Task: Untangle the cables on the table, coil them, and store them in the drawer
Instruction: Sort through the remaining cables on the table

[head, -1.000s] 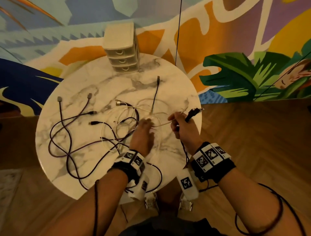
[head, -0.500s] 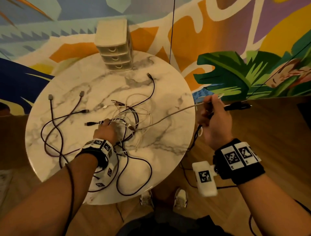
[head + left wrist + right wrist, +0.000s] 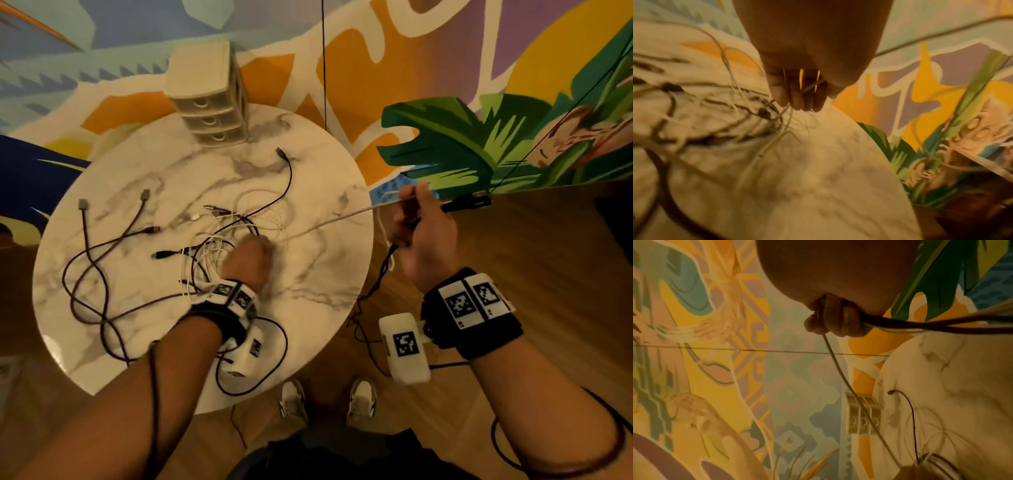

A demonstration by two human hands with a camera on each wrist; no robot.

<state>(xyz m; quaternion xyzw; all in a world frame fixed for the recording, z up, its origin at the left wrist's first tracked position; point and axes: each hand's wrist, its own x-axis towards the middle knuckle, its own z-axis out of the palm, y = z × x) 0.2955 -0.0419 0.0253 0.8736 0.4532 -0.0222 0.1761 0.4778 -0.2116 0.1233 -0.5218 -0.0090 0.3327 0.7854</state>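
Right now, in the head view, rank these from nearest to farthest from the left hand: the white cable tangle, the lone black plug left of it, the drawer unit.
From the left hand:
1. White cable tangle, at the fingers, mid-table.
2. Black plug, just left of the tangle.
3. Drawer unit, at the table's far edge, by the wall.

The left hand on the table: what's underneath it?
The left hand presses down on the tangle of white cables and dark ones on the marble table. What its fingers grip is blurred.
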